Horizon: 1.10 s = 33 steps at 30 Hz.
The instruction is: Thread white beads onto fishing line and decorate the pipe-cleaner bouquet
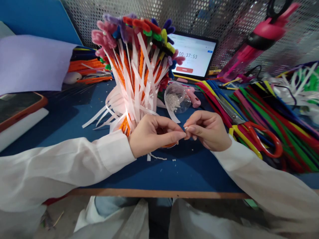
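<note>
Right hand [211,131] pinches a small bead [185,128] just beside left hand [153,134], itself closed in a pinch, contents unclear. Suggest light grip, wrists steady, low over tabletop [196,172].

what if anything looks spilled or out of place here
A couple of loose pale beads lie on the blue tabletop toward its front edge, away from the bead pile in the clear container; they may have been dropped.

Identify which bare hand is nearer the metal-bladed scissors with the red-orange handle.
The bare right hand, beside those scissors; the bare left hand is farther away.
</note>
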Tool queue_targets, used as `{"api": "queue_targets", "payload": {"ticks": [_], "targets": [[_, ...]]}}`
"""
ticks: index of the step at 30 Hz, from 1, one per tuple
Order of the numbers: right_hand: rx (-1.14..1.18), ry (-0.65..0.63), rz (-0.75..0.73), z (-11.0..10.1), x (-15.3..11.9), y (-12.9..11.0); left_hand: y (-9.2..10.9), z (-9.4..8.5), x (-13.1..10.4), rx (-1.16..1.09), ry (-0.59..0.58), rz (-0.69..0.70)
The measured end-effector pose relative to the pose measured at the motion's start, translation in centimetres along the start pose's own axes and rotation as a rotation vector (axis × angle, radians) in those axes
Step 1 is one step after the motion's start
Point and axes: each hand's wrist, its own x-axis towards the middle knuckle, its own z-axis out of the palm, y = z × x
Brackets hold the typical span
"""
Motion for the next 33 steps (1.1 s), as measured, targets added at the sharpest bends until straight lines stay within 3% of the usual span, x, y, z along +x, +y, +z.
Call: {"api": "queue_targets", "payload": {"ticks": [24,29,33], "targets": [[-0.044,-0.056,-0.024,-0.2,-0.3,0.0,0.0,-0.1,0.1,-0.021,0.025,0.011],[-0.156,-0.029,-0.058,-0.1,-0.4,-0.4,-0.1,0.0,0.2,-0.036,0.045,0.008],[-0.413,0.015,-0.217,-0.1,-0.7,-1.0,0.0,-0.1,0.3,-0.041,0.052,0.009]]}}
